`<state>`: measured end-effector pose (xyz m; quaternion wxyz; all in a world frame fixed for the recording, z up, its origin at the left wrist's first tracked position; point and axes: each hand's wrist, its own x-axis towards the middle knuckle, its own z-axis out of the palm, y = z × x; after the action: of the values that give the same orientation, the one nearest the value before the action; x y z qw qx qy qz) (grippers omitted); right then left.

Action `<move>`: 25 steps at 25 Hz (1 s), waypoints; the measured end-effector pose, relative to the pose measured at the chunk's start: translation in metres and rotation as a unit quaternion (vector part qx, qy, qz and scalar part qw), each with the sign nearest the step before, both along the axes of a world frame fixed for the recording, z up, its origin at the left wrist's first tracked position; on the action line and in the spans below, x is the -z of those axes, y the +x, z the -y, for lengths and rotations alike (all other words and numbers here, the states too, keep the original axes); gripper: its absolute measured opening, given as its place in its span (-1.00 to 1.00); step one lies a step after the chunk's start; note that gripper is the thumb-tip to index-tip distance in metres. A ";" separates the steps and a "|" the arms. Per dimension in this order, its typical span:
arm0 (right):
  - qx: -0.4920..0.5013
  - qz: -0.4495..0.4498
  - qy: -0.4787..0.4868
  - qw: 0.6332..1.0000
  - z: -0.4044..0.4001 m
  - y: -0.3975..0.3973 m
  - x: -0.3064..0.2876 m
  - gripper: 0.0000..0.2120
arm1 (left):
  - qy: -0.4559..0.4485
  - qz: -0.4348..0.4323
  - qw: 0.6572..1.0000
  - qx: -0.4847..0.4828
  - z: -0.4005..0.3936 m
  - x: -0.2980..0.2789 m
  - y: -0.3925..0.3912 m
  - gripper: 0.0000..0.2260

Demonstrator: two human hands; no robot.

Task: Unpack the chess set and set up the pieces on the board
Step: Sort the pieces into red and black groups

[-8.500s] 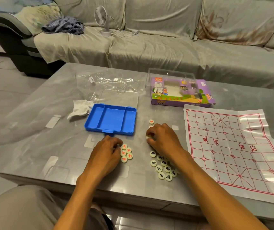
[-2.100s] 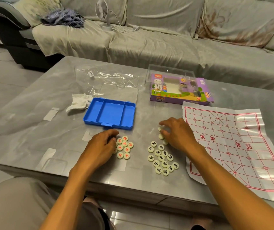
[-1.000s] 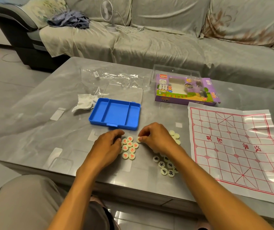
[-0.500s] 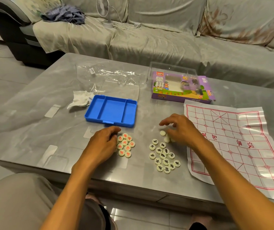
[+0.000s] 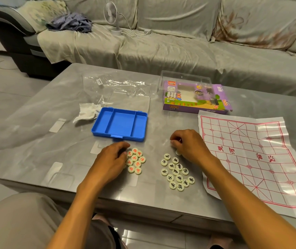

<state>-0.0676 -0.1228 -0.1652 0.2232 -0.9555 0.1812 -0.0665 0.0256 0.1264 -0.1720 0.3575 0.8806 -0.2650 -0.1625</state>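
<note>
Small cream round discs: light, hard, likely slick on the glossy grey bench point(image 5: 36, 141); pinch by the rim. Black-lettered discs point(image 5: 176, 172) lie left of the red-lined plastic board sheet point(image 5: 255, 159), red-lettered discs point(image 5: 135, 160) further left. Right hand point(image 5: 190, 144) fingers curl on one disc; left hand point(image 5: 110, 159) curled beside reds, grip unclear.

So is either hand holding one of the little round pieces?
The right hand seems to pinch a small pale round piece with curled fingertips, mostly hidden. The left hand rests by the red-lettered pieces; any hold is hidden.

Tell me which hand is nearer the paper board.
Right. The right hand sits just beside the paper board; the left hand is farther off, at the red-lettered pieces.
</note>
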 end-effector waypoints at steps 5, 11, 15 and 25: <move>0.067 0.042 0.121 0.990 -0.002 0.000 0.004 -0.90 | 0.002 -0.001 1.000 -0.002 0.001 0.000 0.001 -0.69; 0.061 0.057 0.167 0.982 -0.022 0.007 -0.003 -0.88 | 0.003 -0.005 1.000 -0.004 0.001 -0.002 0.001 -0.69; -0.046 0.030 0.056 0.997 -0.066 0.028 0.001 -0.88 | -0.006 -0.007 1.000 -0.007 0.001 -0.003 -0.001 -0.69; -0.087 0.027 -0.025 0.996 -0.069 0.027 0.011 -0.87 | -0.010 0.009 1.000 0.019 0.001 0.000 0.002 -0.70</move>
<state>-0.0409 -0.0542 -0.1762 0.2095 -0.9707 0.0893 -0.0771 0.0274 0.1258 -0.1724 0.3607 0.8734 -0.2861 -0.1587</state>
